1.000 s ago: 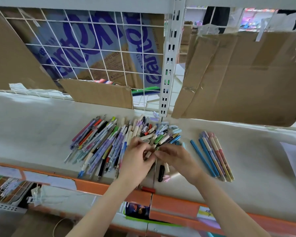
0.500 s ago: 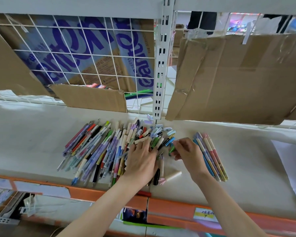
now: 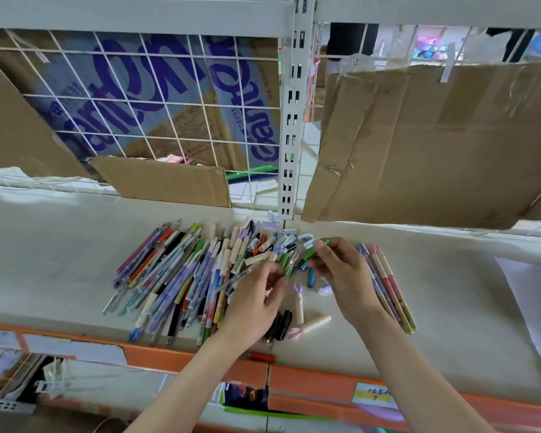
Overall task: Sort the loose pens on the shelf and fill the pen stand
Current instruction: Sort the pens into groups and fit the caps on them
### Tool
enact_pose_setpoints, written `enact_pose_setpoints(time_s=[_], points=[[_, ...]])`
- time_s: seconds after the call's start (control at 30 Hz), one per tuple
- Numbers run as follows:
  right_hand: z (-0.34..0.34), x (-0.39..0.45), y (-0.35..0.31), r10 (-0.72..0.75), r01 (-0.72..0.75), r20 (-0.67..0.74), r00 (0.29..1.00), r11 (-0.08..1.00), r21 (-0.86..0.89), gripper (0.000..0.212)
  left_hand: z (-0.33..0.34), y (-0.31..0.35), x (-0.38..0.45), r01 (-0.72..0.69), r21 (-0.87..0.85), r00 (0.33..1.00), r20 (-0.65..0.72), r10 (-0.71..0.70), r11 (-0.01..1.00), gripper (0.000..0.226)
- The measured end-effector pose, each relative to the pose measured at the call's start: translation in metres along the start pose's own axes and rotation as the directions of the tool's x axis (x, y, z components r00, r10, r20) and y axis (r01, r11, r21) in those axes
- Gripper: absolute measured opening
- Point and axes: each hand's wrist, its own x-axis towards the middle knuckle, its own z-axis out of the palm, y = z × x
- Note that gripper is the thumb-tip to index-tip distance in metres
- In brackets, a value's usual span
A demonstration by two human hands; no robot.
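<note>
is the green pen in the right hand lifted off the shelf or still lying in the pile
Lifted, it seems: the right hand pinches the green pen, which slants above the pile. Whether its lower end touches other pens, I cannot tell.

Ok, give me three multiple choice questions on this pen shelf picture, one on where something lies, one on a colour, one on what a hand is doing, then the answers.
1. Where does the small sorted row of pens lie?
A. right of the big pile
B. left of the big pile
C. on the upper shelf

2. What colour is the shelf's front edge?
A. blue
B. orange
C. black

3. What is the right hand doing?
A. lying flat on the shelf
B. hanging idle
C. pinching a green pen

Answers: 1 A, it lies past the right hand from the big pile. 2 B, the edge is orange. 3 C, its fingertips pinch the green pen.
</note>
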Motion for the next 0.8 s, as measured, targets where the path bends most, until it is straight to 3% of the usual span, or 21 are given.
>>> enact_pose_setpoints(time_s=[0.1, 0.3, 0.47, 0.57, 0.63, 0.7, 0.8], points=[[0.004, -0.002, -0.006, -0.013, 0.011, 0.038, 0.999, 0.999, 0.05, 0.012, -0.004, 0.006, 0.0, 0.001, -0.045, 1.0, -0.003, -0.002, 0.999, 0.008], [0.004, -0.002, -0.011, -0.02, 0.023, -0.018, 1.0, 0.987, 0.162, 0.014, -0.003, 0.003, 0.0, -0.026, -0.044, 0.999, -0.042, 0.024, 0.999, 0.011], [0.006, -0.006, -0.011, -0.064, 0.064, 0.077, 0.995, 0.998, 0.005, 0.014, -0.005, 0.007, 0.001, -0.049, -0.049, 0.997, -0.056, 0.046, 0.998, 0.01], [0.01, -0.009, -0.005, -0.06, 0.066, 0.132, 0.989, 0.997, -0.037, 0.02, -0.008, 0.013, 0.003, 0.0, -0.123, 0.998, -0.068, -0.009, 0.992, 0.003], [0.014, -0.011, -0.003, -0.049, 0.046, 0.142, 0.989, 0.999, 0.025, 0.02, -0.009, 0.02, 0.004, 0.108, -0.221, 0.99, -0.062, -0.124, 0.969, 0.015], [0.016, -0.012, -0.002, -0.039, 0.03, 0.145, 0.989, 0.998, 0.064, 0.015, -0.008, 0.028, 0.006, 0.292, -0.422, 0.95, 0.023, -0.312, 0.858, 0.019], [0.016, -0.013, -0.002, -0.047, 0.036, 0.168, 0.985, 0.997, 0.067, 0.014, -0.007, 0.03, 0.01, 0.487, -0.784, 0.831, 0.282, -0.479, 0.384, 0.02]])
